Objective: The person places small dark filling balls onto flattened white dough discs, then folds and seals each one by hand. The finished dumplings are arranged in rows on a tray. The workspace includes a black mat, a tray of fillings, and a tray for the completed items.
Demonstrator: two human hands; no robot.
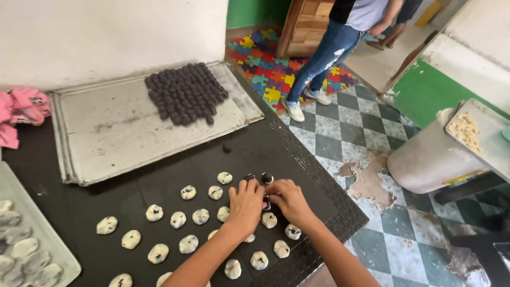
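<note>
— Fingers of the left hand (245,202) and right hand (287,199): how do they stand?

— Curled together, both pinching one dough piece with dark filling (266,202) above the black table (159,180).

— Surroundings, head view?

— Pale dough rounds (178,219) lie in rows near the hands. Dark filling balls (184,93) sit clustered on a metal tray (117,133), well apart. Another person's legs (319,58) stand on the checkered floor (366,127).

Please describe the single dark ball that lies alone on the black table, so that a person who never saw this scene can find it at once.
Start at the large metal baking tray at the back of the black table, which carries a packed cluster of dark balls. Move off the tray's front right corner. The lone dark ball lies there on the table, apart from the cluster and from the pale dough pieces nearer the person.
</note>
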